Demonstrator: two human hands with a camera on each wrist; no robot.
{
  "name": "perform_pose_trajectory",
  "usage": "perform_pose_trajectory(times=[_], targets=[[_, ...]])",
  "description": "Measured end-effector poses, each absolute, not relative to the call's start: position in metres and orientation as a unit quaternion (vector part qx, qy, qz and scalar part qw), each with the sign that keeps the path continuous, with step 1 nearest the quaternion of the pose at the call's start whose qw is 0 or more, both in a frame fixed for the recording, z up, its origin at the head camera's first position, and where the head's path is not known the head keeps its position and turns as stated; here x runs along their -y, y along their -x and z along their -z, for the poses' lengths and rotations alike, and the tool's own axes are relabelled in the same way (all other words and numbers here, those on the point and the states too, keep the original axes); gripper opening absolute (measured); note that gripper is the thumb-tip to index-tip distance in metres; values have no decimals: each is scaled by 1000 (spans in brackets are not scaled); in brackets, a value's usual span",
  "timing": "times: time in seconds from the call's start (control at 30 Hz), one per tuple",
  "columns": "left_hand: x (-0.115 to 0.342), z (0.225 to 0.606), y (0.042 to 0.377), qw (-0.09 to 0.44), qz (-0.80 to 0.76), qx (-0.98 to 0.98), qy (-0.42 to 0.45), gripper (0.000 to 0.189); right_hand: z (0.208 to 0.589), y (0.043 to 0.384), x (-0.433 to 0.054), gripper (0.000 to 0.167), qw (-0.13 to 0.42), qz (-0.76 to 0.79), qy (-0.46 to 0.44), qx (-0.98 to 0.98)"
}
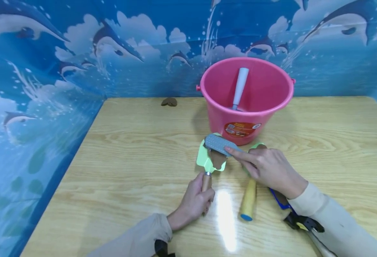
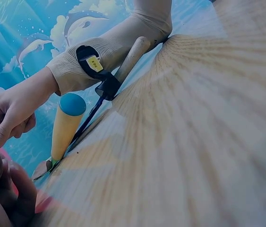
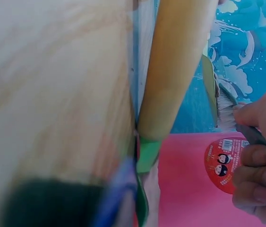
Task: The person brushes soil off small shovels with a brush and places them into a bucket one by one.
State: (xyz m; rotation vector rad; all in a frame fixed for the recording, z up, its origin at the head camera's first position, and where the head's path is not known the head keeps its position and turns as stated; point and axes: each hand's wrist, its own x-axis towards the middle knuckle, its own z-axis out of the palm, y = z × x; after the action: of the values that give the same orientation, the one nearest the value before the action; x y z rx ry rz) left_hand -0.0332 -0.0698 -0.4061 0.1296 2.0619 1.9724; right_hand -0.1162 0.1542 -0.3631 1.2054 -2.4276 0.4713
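Observation:
My left hand (image 1: 193, 198) grips the wooden handle of a small light-green shovel (image 1: 203, 157), its blade raised in front of the pink bucket. A brown patch (image 1: 218, 160) covers part of that blade. With the index finger stretched along its back, my right hand (image 1: 275, 171) holds a grey scrub brush (image 1: 219, 144) over the blade. In the right wrist view, the brush's pale bristles (image 3: 226, 111) meet the shovel's edge and the fingers curl round the brush handle. Under the right forearm lies a second green tool with a yellow handle (image 1: 248, 200).
The pink bucket (image 1: 215, 117) stands at the back, a pale-handled tool (image 1: 240, 87) leaning inside it. A blue-edged tool (image 1: 279, 200) is partly hidden under the right sleeve. Small brown pieces (image 1: 169, 102) lie at the table's back edge, before a dolphin-print backdrop (image 1: 137, 78).

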Motion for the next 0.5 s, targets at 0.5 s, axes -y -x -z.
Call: perform_pose_trajectory(times=[0.5], targets=[[70,405,33,160,-701,-694,-27,18,356,124,-165,45,120,-249,-424,862]])
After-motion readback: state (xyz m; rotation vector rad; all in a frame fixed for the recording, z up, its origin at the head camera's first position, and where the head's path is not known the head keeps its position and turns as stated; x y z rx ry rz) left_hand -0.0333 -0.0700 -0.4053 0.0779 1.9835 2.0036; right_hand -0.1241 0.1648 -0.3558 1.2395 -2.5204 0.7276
